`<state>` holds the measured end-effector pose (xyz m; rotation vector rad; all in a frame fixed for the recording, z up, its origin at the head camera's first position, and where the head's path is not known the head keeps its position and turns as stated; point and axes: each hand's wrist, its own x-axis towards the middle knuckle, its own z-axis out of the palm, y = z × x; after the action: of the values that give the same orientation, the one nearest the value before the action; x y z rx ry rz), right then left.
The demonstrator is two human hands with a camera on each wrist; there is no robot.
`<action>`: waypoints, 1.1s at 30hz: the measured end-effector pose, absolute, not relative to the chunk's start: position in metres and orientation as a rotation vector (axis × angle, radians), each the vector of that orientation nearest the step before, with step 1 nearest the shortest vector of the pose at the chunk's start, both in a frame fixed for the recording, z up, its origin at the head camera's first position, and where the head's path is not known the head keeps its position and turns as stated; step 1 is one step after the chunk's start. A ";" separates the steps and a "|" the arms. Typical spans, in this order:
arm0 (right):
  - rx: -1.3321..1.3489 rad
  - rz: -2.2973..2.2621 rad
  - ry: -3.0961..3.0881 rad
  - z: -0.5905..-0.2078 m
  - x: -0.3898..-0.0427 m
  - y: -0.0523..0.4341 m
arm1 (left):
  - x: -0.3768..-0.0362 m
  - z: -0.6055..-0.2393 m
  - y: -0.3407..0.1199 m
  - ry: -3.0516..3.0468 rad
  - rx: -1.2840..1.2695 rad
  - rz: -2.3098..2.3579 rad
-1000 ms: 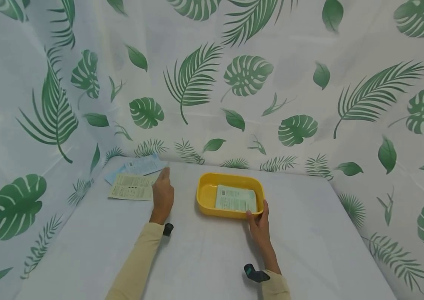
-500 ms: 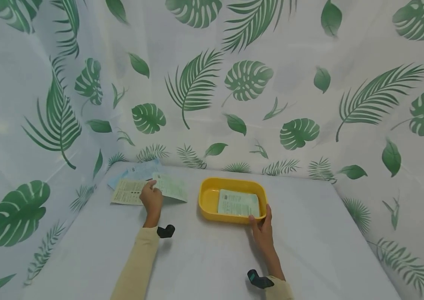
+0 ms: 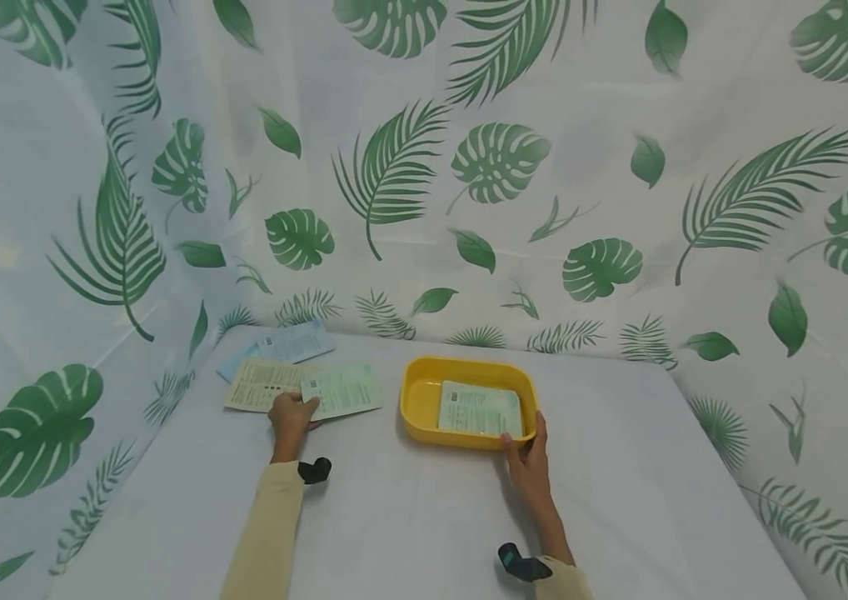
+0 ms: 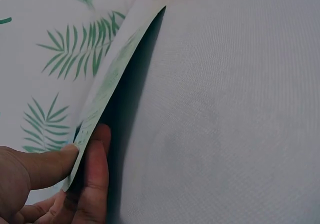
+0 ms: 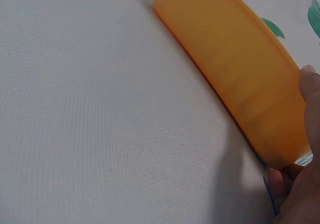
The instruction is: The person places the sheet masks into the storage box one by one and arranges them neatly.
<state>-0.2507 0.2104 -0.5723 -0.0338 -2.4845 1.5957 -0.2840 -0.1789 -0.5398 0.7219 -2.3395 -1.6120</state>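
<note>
Pale green leaflet [image 3: 341, 390] has been lowered toward the surface [image 3: 409, 517], pinched by the left hand [image 3: 291, 418] at center left. Yellow tray [image 3: 424, 412] rim is gripped by the right hand [image 3: 529, 460].

You see four sheets: one in the tray [image 3: 508, 380], one green [image 3: 345, 390], one cream [image 3: 262, 384], one blue [image 3: 292, 341]. You see one tray and two hands.
</note>
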 end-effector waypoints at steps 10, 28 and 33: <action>-0.039 1.571 -2.496 -0.577 -0.245 0.216 | -0.284 -0.553 -0.178 -2.403 0.638 -1.550; -0.015 1.572 -2.462 -0.579 -0.247 0.214 | -0.297 -0.529 -0.143 -1.833 0.420 -2.388; -0.031 1.545 -2.482 -0.577 -0.252 0.212 | -0.300 -0.522 -0.117 -1.966 0.338 -2.383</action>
<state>-0.2525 0.2118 -0.5765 -0.0307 -2.4822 1.5452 -0.2999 -0.1171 -0.5216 0.3385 -1.9662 -2.3835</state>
